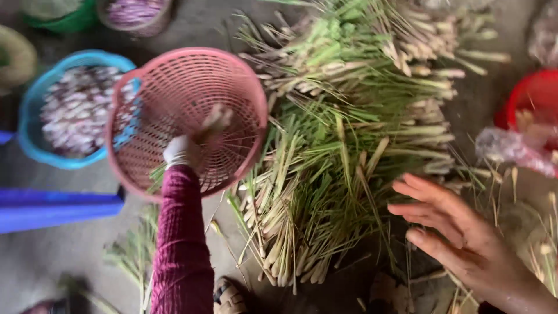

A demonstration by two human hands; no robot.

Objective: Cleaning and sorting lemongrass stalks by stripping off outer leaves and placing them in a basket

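My left hand (189, 145), in a pale glove with a maroon sleeve behind it, grips a round pink mesh basket (174, 75). The basket is tipped up so its inside faces me, and I see nothing in it apart from the hand. My right hand (459, 229) is bare and open, fingers spread. It hovers at the right edge of a big pile of lemongrass stalks (343, 145) on the ground and holds nothing.
A blue basket of purple-white shallots (35, 116) sits left, partly behind the pink one. A green tub (70, 23) and another shallot basket (136, 14) are at top left. A red basin (532, 96) and plastic bag (508, 148) lie right. A blue flat object (58, 206) lies left, a sandalled foot (229, 296) below.
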